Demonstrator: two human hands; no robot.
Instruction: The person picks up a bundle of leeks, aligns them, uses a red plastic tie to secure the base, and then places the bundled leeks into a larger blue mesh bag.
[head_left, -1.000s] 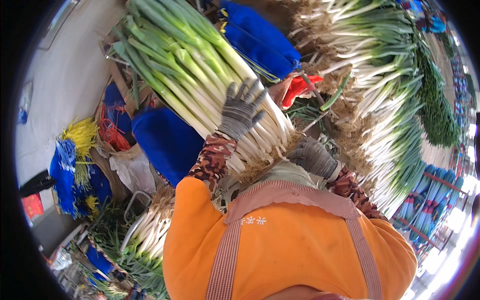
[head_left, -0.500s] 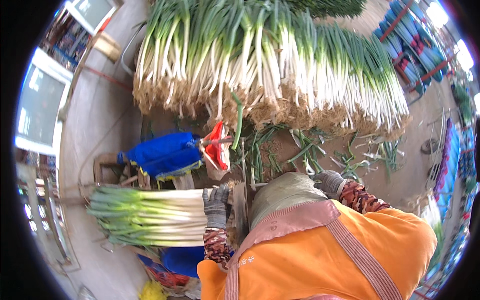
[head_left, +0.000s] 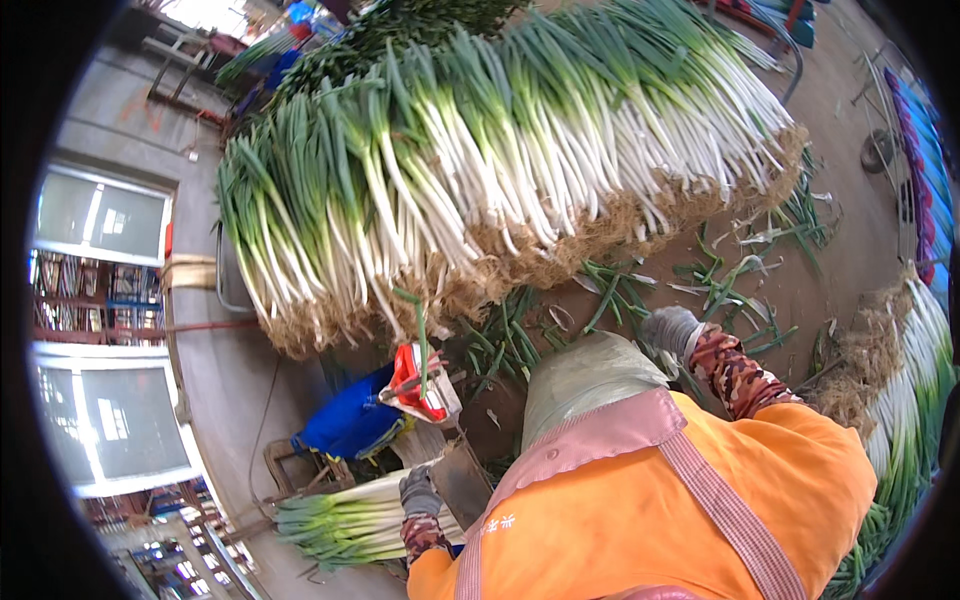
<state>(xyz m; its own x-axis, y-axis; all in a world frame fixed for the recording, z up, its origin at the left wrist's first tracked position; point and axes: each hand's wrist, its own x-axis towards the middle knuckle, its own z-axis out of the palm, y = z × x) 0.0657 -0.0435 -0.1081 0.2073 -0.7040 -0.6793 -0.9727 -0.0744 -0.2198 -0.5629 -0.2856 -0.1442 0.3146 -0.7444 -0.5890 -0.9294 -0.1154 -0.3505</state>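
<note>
My left hand (head_left: pixel 420 495), in a grey glove, lies with its fingers stretched over the white stalks of a sheaf of green onions (head_left: pixel 350 525). The leaves of this sheaf point left, and its root end lies by a dark board (head_left: pixel 465 485). My right hand (head_left: pixel 672 333), also gloved, is beyond my right knee, above the littered ground. Its fingers look curled, but whether they hold anything is hidden. Between the hands my lap is covered by a pale greenish cloth (head_left: pixel 590 380).
A long row of green onions (head_left: pixel 520 170) with shaggy roots spans the far side. A blue cloth (head_left: pixel 345 415) and a red-and-white bag (head_left: pixel 420 385) are at left. Loose green leaves (head_left: pixel 735 295) litter the brown ground. More green onions (head_left: pixel 915 370) lie at right.
The view has turned, so the row of green onions now slants and the pile at right shows more. My left hand remains on the sheaf; my right hand stays beyond the knee.
</note>
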